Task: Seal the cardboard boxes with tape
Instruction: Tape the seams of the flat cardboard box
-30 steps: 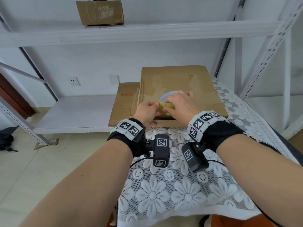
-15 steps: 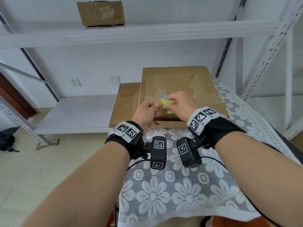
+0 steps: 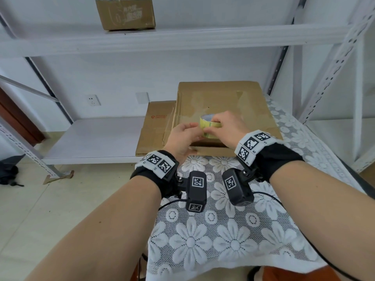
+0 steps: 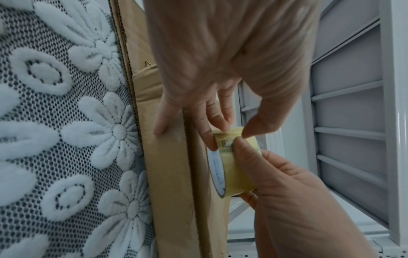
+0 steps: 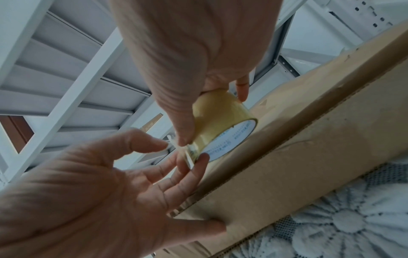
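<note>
A flat brown cardboard box (image 3: 223,102) lies at the far end of the lace-covered table. Just above its near edge my right hand (image 3: 213,126) grips a yellowish roll of tape (image 3: 209,125), thumb on the outer face and fingers round the far side. My left hand (image 3: 194,128) pinches the loose tape end at the roll's rim. In the left wrist view the left hand (image 4: 236,131) nips the top of the tape roll (image 4: 234,164). In the right wrist view the right hand (image 5: 212,113) holds the tape roll (image 5: 218,125) over the box (image 5: 309,165).
A second flattened box (image 3: 158,126) sticks out to the left beneath the first. A small carton (image 3: 125,14) stands on the upper shelf. White metal shelf uprights (image 3: 324,78) rise at the right. The lace tablecloth (image 3: 203,240) covers the near table.
Both hands lifted the roll slightly off the box and tipped it more on edge. The left fingers closed in on the tape end.
</note>
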`<state>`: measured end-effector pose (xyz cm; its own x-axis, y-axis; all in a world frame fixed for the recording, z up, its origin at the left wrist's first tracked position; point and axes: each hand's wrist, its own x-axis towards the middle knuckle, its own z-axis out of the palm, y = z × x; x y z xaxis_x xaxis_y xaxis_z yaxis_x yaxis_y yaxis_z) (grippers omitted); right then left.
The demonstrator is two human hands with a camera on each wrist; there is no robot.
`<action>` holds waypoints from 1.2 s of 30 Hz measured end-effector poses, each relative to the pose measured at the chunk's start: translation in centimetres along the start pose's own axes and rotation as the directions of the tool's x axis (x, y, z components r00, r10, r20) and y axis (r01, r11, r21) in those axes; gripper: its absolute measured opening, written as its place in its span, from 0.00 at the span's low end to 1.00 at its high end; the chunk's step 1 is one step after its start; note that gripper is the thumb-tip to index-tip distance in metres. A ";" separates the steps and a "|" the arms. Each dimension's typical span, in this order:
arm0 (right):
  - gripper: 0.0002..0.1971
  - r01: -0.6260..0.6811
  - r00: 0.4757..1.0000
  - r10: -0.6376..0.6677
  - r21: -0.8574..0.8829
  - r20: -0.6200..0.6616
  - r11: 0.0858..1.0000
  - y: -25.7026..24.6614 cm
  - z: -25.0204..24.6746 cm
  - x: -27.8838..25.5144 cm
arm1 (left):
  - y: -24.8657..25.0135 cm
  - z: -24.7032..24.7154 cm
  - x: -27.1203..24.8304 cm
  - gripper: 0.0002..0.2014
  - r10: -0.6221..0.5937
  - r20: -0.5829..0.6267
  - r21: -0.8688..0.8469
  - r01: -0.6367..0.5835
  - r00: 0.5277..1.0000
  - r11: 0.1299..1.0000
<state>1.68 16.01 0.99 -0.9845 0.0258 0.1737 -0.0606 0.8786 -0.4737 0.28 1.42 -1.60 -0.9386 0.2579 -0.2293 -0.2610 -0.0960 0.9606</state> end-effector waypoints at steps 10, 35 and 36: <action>0.24 0.005 1.000 -0.004 -0.085 0.014 0.996 0.4 0.0 0.0 | -0.7 -0.1 0.0 0.07 0.044 -0.098 0.085 -0.036 0.994 0.996; 0.27 0.012 0.999 -0.011 0.024 -0.032 1.000 1.7 1.6 -1.1 | -2.8 -1.7 2.2 0.36 0.345 0.089 0.940 -0.193 0.934 0.281; 0.27 -0.001 0.999 0.002 0.017 -0.041 1.000 1.6 1.6 -1.2 | -2.5 -1.8 2.0 0.39 0.319 0.110 0.944 -0.199 0.941 0.263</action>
<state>2.49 16.63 -1.31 -0.9771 0.0466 0.2078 -0.0623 0.8705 -0.4881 -1.36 0.47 -4.75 -0.9420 0.3178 0.1080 0.3315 0.8307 0.4472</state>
